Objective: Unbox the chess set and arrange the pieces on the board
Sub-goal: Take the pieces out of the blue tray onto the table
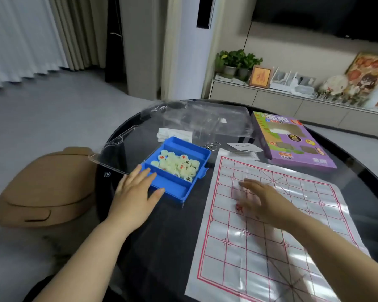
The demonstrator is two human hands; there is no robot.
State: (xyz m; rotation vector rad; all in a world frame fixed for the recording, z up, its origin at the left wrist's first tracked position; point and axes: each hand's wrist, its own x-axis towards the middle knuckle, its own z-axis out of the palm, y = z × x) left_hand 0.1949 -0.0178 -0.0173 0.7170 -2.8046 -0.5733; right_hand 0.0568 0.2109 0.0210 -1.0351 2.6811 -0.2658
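On the round dark glass table [162,236], a blue plastic tray with divided compartments [190,147] sits left of centre with its lid off. Its middle compartment holds a heap of pale round chess pieces marked with red and black characters [177,165]. Just right of the tray lies the white sheet board printed with a red grid [238,258], unfolded and flat. No piece can be made out standing on its lines, though a red smudge beside the right hand could be print or a piece; the blur leaves that open.

Resting on the tray's near-left corner, the left hand [138,188] has straight fingers lying over the rim and grips nothing. Low over the left part of the board, the right hand [255,199] has its fingers stretched out. They are smeared by motion, so whether they press the sheet or cover something cannot be told.

Unboxing looks finished and arranging has barely started, if at all. Next, a hand needs to reach into the heap, pinch out one piece, read its character and set it on a grid crossing.

At the far side lie a purple cardboard box [292,144] and crumpled clear plastic packaging [205,118].
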